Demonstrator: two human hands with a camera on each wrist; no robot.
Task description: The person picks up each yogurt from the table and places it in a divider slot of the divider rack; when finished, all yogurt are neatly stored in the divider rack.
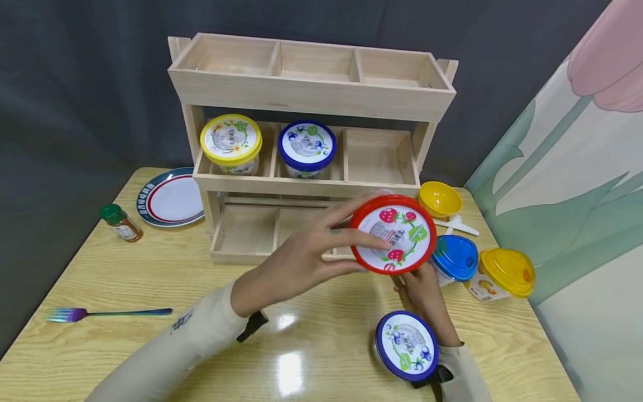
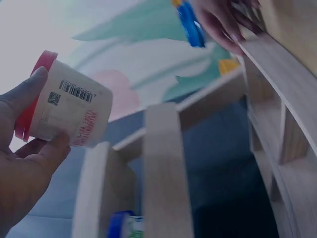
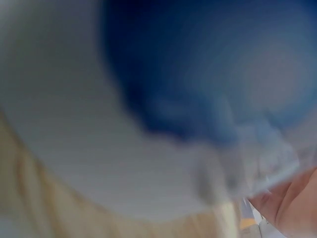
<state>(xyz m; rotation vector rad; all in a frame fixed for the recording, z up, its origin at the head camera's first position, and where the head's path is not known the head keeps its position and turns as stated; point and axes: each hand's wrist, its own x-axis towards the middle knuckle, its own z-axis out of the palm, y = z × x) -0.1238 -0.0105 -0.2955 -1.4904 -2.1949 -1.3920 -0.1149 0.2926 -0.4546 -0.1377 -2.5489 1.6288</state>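
My left hand [image 1: 306,248] grips a tub with a red lid [image 1: 397,234] printed with strawberries, fingers and thumb around its rim. In the left wrist view the tub's white side [image 2: 74,106] shows a barcode. Partly hidden behind that tub, my right hand [image 1: 424,287] is near the lower right of the wooden rack [image 1: 311,92], its fingers loosely bent. The left wrist view has the right hand [image 2: 220,22] beside a wooden edge. Close to the right wrist stands a blue-lidded blueberry tub [image 1: 408,345], blurred and large in the right wrist view.
On the rack's middle tier are a yellow-lidded tub [image 1: 231,139] and another blue-lidded tub [image 1: 307,146]. At right are a yellow bowl [image 1: 440,199], a blue-lidded container [image 1: 456,258] and a yellow-lidded one [image 1: 507,272]. A plate [image 1: 173,198], spice jar [image 1: 121,223] and fork [image 1: 110,314] lie left.
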